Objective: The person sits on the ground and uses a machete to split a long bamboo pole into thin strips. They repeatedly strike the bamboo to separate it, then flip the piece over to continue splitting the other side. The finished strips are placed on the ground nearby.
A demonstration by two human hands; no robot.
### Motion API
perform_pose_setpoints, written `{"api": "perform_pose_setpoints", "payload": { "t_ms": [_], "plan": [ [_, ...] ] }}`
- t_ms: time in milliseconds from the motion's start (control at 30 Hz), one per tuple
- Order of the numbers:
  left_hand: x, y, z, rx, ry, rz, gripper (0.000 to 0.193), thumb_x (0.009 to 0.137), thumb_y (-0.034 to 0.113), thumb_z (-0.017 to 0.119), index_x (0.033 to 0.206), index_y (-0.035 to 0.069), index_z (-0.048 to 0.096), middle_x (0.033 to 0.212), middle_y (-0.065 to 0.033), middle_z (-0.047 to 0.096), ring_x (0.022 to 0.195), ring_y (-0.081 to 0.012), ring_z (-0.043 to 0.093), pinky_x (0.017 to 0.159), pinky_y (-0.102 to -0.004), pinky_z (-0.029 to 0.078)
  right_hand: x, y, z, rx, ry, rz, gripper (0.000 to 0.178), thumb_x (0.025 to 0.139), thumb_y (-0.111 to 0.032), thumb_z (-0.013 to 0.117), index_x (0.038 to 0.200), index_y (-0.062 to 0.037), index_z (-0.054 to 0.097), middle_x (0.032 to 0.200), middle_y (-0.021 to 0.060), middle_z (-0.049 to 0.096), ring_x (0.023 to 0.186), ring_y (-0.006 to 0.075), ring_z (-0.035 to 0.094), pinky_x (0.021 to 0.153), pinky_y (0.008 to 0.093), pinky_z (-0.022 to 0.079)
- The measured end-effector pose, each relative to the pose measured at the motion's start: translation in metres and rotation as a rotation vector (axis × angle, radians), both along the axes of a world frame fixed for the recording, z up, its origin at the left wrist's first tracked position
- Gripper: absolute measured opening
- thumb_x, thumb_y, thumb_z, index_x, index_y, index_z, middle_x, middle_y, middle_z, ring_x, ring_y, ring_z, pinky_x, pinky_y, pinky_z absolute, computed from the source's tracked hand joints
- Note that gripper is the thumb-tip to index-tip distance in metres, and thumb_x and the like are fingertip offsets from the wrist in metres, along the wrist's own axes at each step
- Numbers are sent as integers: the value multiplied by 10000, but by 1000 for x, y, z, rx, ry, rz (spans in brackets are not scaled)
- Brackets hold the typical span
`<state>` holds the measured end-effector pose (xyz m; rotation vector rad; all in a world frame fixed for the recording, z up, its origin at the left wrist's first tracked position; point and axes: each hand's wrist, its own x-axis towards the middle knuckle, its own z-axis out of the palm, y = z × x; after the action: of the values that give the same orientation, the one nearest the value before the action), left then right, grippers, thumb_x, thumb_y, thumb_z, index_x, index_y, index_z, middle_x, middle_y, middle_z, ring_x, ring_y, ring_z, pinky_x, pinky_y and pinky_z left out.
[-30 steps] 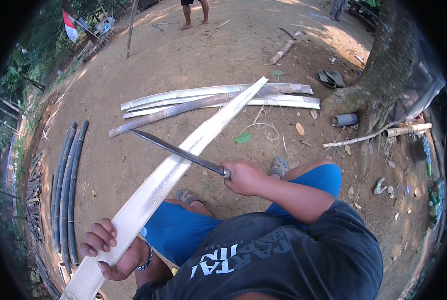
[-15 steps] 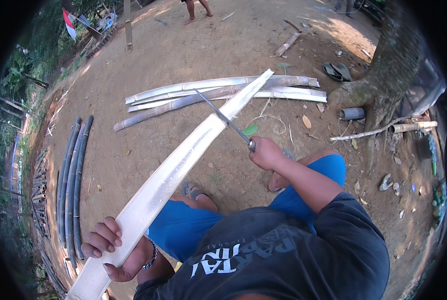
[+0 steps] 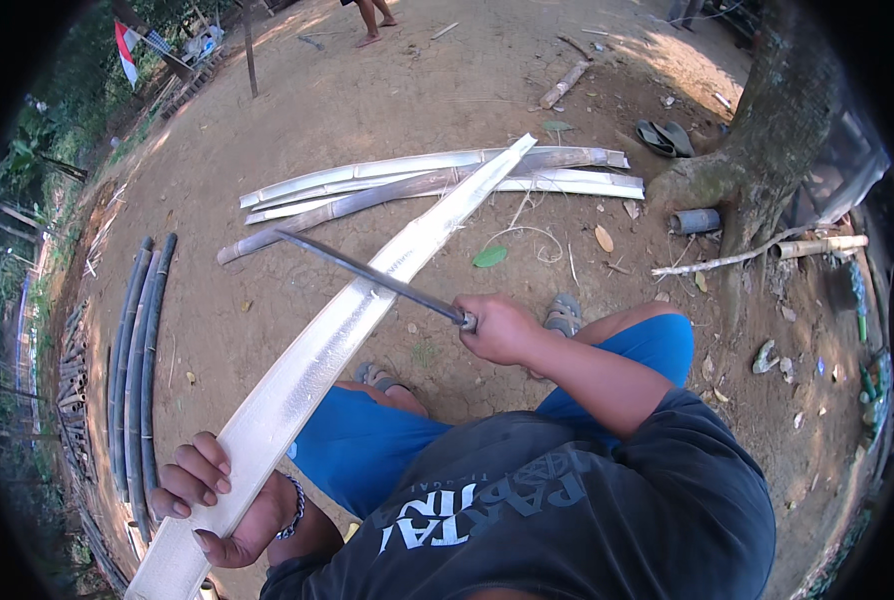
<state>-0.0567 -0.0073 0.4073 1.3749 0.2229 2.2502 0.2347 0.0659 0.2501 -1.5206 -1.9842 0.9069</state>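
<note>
My left hand (image 3: 222,500) grips the near end of a long split bamboo strip (image 3: 312,355), its fingers over one edge and the thumb on the near side. The strip slants up and away to the right, pale face up, with a shiny worn band along its middle. My right hand (image 3: 497,328) is closed round the handle of a machete (image 3: 372,275). The long dark blade lies across the middle of the strip, its tip pointing to the upper left. The far end of the strip overlaps other split bamboo pieces (image 3: 367,170) on the ground.
Dark bamboo poles (image 3: 137,380) lie on the left. A tree trunk (image 3: 782,130) stands at right, with sandals (image 3: 664,138), a cut bamboo tube (image 3: 695,221) and a thin stick (image 3: 712,265) near its base. Another person's legs (image 3: 369,20) show at the far edge.
My right hand and the machete have moved down along the strip toward me and to the left. My left hand keeps its hold on the strip.
</note>
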Motion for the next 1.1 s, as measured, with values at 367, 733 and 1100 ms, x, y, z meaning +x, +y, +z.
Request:
{"api": "perform_pose_setpoints", "payload": {
  "t_ms": [367,733,1100],
  "plan": [
    [-5,-6,-5,-2,0,3,300,705,225,632,855,139,387,707,7,366,601,-120,368,609,-291,291,44,24,-41,-152,-66,-142,183,780,-124,602,939,-34,601,854,222,659,841,397,640,778,475,497],
    [-25,-7,28,5,25,25,292,692,234,619,839,124,392,696,2,364,590,-121,368,610,-281,292,62,62,-68,-225,-53,-301,181,771,-144,605,925,-49,614,852,216,655,882,403,635,801,469,494],
    [-45,7,45,-25,-20,30,276,724,260,604,824,89,412,679,-13,352,588,-125,355,602,-283,298,59,101,-51,-162,-119,-171,218,770,-138,603,952,-20,630,913,222,663,902,381,640,802,445,505]
  ]
}}
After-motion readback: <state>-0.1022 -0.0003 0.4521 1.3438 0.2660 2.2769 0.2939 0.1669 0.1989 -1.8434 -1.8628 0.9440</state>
